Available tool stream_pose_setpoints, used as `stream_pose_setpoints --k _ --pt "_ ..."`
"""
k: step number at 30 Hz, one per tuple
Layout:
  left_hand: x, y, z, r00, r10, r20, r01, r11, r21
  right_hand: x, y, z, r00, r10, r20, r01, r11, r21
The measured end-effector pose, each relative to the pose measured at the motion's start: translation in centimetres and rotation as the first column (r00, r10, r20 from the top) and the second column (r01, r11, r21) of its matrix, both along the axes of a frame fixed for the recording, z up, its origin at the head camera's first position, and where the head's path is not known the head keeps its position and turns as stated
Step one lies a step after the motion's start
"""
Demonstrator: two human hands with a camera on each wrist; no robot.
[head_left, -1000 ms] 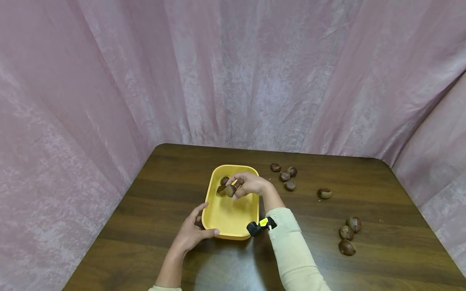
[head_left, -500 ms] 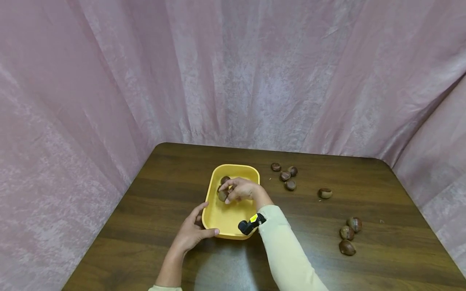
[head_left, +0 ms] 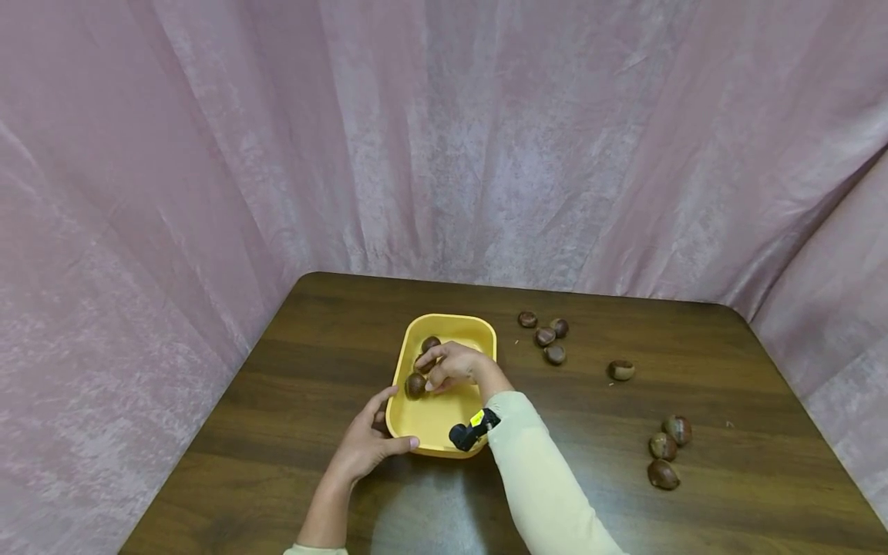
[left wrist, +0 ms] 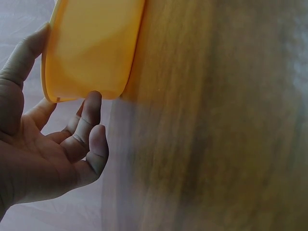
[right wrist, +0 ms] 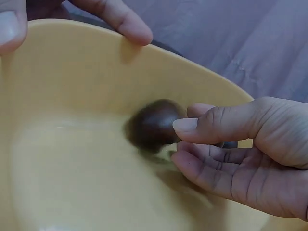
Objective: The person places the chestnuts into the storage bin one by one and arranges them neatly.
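Observation:
In the head view a yellow plastic box (head_left: 437, 420) stands on the table. My left hand (head_left: 364, 439) holds its near left corner, thumb on the front rim and fingers along the left side; the left wrist view also shows this hand (left wrist: 53, 149) against the box (left wrist: 96, 48). Inside the box, my right hand (head_left: 454, 366) is beside a brown chestnut (head_left: 415, 386). Close up, that chestnut (right wrist: 155, 124) is blurred and lies just beyond the parted thumb and fingertips of my right hand (right wrist: 240, 144). Another chestnut (head_left: 431, 344) sits farther back; one more is partly hidden by the fingers.
Right of the box lies a loose group of chestnuts (head_left: 545, 336). A single chestnut (head_left: 620, 370) is farther right, and three more, one being this chestnut (head_left: 663, 474), lie near the right front. Pink curtains (head_left: 444, 154) hang behind the wooden table (head_left: 291, 370).
My right hand has moved left and down inside the box and let go of the chestnut, which has rolled towards the left wall. The left hand keeps its place on the corner.

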State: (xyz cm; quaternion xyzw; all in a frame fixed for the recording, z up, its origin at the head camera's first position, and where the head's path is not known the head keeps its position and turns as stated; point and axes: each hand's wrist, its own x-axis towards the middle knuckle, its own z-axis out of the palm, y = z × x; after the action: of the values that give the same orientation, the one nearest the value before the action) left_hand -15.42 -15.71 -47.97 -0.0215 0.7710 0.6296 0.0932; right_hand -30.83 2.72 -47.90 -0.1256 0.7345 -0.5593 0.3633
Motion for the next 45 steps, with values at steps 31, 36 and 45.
stream_pose_setpoints --k 31,36,45 --pt "-0.2 0.0 -0.3 1.000 -0.003 -0.026 0.003 1.000 -0.002 5.8 6.1 8.1 0.844 0.178 -0.507 -0.054 0.967 0.250" --pt "-0.2 0.2 -0.1 1.000 -0.001 -0.023 0.001 1.000 -0.009 6.2 7.2 8.0 0.815 0.154 -0.558 -0.029 0.974 0.226" --pt "0.2 0.2 0.6 1.000 0.012 -0.010 -0.012 1.000 0.000 6.6 9.4 7.0 0.805 -0.008 -0.593 0.057 0.996 0.064"
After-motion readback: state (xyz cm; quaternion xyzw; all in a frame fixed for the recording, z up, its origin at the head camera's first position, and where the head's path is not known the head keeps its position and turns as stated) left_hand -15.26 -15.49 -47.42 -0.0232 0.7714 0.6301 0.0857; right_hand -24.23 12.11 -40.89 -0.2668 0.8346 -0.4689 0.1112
